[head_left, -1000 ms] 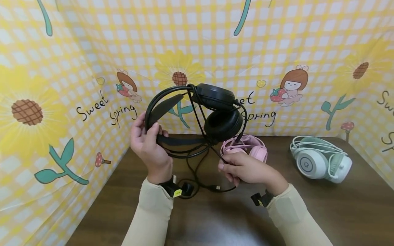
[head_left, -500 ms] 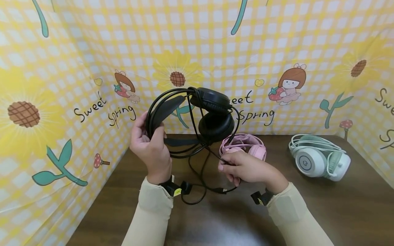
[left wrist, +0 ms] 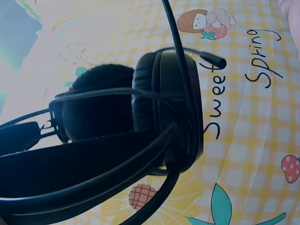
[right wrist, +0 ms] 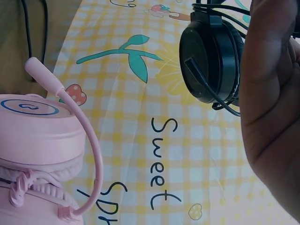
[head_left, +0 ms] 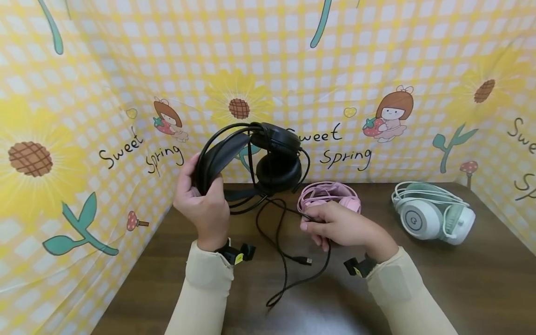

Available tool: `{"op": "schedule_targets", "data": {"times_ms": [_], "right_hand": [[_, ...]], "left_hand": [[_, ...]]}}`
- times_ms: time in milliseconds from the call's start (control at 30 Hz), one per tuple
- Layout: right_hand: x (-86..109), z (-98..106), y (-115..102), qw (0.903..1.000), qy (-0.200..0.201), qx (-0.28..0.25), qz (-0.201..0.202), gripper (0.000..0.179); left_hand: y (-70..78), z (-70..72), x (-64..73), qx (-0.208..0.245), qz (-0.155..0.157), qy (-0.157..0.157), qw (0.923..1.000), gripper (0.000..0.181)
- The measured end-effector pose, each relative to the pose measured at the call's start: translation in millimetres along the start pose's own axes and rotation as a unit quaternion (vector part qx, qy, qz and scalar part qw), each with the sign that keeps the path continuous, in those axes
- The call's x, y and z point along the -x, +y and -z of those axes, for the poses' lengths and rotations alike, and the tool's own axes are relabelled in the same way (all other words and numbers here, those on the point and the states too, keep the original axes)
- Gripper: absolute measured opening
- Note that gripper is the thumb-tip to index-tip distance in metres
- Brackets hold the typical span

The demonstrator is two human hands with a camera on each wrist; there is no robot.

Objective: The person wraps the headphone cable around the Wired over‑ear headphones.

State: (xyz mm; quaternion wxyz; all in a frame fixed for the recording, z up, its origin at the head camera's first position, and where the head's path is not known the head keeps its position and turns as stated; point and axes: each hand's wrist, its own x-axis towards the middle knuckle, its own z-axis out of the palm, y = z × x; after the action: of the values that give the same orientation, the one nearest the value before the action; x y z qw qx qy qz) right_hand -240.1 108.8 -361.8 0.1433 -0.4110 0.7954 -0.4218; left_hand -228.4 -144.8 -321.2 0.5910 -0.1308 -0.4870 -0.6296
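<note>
My left hand point(head_left: 202, 204) grips a black headset point(head_left: 278, 172) by its headband, holding it on its side above the table. Both ear cups face right, and in the left wrist view the microphone point(left wrist: 213, 60) sticks out past one cup. Between thumb and fingers, my right hand point(head_left: 339, 225) pinches the headset's black cable point(head_left: 286, 274). From there the cable runs up to the headset and also hangs down in a loop. Its USB plug point(head_left: 304, 260) shows below, left of the right hand.
Behind the right hand stands a pink headset point(head_left: 351, 203), partly hidden by it; its microphone point(right wrist: 44, 77) shows in the right wrist view. A white and green headset point(head_left: 423, 221) rests at the right of the brown table point(head_left: 418, 274). Yellow checked cloth point(head_left: 268, 60) walls the back and sides.
The black headset has turned and shifted slightly left in my left hand. The cable has loosened into a longer loop hanging lower, and its plug has moved right. My right hand keeps its pinch.
</note>
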Motion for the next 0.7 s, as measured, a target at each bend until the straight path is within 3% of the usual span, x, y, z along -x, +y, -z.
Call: {"op": "schedule_targets", "data": {"times_ms": [267,467,700], "right_hand": [[3.4,6,-1,0.9998,0.016,0.013,0.005,0.024],[5.5,9,-3,0.9993,0.033,0.018,0.006,0.022],[6.9,9,-6,0.9992,0.038,0.012,0.008,0.026]], "left_hand": [[16.2,-8.2,1.9,-0.022,-0.034,-0.040,0.9984,0.032],[24.3,-11.7,4.3,-0.080,-0.091,-0.083,0.9892,0.033],[25.7,-12.9,4.2,-0.093,-0.125,-0.110,0.9817,0.028]]}}
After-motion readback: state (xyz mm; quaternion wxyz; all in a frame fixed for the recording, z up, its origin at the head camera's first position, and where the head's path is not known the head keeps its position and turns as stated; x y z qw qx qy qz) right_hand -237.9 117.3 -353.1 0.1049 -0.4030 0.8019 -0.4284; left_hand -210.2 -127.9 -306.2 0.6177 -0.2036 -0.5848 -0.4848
